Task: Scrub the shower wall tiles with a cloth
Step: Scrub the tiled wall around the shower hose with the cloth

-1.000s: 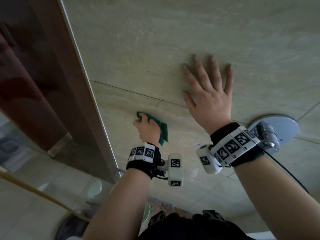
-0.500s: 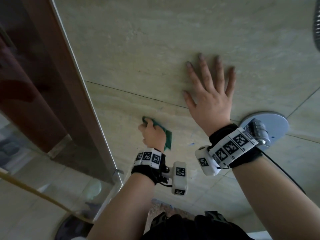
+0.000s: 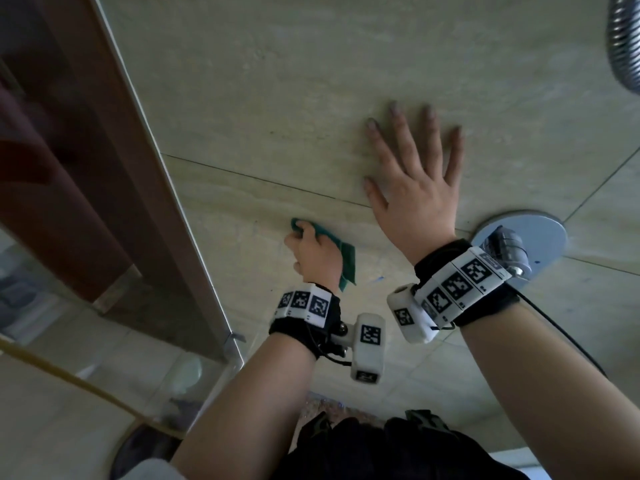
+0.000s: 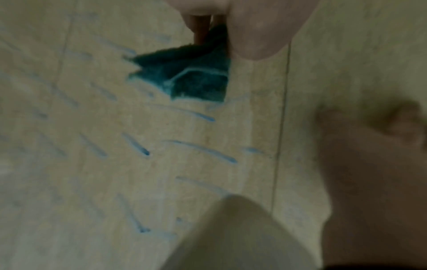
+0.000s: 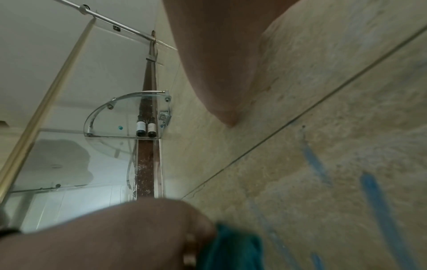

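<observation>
valve plate (image 3: 540, 230) rt of hands

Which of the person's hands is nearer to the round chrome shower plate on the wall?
Right. The right hand lies flat on the tile just up-left of the chrome shower plate; the left hand, gripping the green cloth, is farther left.

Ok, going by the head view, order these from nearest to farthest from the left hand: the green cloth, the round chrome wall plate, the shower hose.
From the left hand:
1. green cloth, gripped in its fingers against the wall.
2. round chrome wall plate, off to the right, behind the right wrist.
3. shower hose, top right corner.

Left hand (image 3: 317, 254) clenched — right hand (image 3: 415, 188) splayed
</observation>
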